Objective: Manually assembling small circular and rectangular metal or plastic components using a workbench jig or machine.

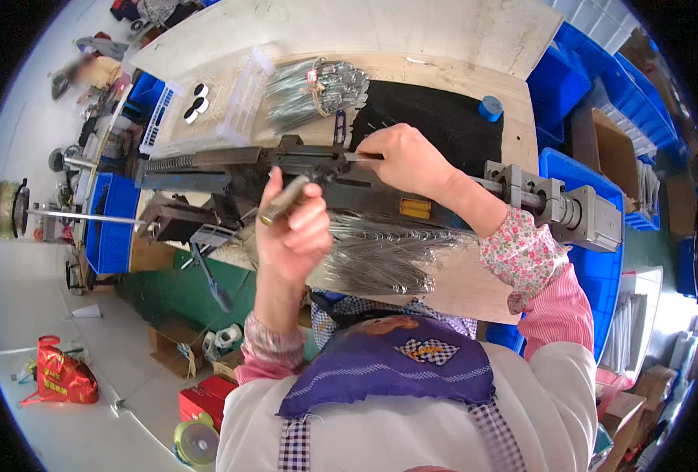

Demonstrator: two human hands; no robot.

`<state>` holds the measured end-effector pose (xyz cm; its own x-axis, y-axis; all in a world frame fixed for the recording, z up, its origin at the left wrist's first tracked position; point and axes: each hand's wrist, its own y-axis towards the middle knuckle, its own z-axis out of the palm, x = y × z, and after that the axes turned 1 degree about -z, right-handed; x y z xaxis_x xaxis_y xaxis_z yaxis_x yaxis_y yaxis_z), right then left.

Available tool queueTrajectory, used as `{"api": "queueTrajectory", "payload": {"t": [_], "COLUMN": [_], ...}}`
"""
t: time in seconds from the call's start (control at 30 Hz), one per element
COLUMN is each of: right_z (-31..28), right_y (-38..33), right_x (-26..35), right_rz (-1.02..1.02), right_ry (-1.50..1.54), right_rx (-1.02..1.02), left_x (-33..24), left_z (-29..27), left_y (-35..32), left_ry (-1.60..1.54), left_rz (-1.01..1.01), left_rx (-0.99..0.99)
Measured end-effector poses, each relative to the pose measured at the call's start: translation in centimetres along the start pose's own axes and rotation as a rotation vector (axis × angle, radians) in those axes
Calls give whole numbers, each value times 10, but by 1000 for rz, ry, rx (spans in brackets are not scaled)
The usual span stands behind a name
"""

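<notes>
My left hand (292,228) is closed around a short bundle of thin metal rods (284,200), held upright above a large loose pile of the same rods (380,256) on the wooden bench. My right hand (408,160) pinches one thin rod (358,156) and holds it at the dark metal machine (231,169) that runs across the bench. A black mat (443,114) lies behind my right hand.
A tied bundle of rods (317,86) lies at the back of the bench beside a clear plastic tray (243,98). A grey motor block (569,206) sits at the machine's right end. Blue bins (569,79) stand to the right, another blue bin (109,224) to the left. A red bag (62,377) lies on the floor.
</notes>
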<state>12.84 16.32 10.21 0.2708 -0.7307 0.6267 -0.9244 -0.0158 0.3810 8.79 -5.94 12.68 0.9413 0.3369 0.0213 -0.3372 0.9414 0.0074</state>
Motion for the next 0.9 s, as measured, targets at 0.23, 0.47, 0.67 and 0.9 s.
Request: {"api": "queueTrajectory", "payload": {"t": [0.23, 0.47, 0.67, 0.9], "right_z": [-2, 1, -7, -5], "right_y": [-1, 6, 4, 6], "right_x": [1, 16, 22, 25], "right_rz": [-62, -59, 11, 3], "right_ry": [-79, -37, -25, 5], "right_rx": [-15, 5, 37, 25], "left_x": [8, 11, 16, 47], "left_z": [14, 10, 11, -90], "left_y": [-1, -7, -3, -3], "left_ry": [3, 52, 108, 2210], "left_rz": [-59, 11, 22, 372], "left_rx": [-64, -106, -182, -700]}}
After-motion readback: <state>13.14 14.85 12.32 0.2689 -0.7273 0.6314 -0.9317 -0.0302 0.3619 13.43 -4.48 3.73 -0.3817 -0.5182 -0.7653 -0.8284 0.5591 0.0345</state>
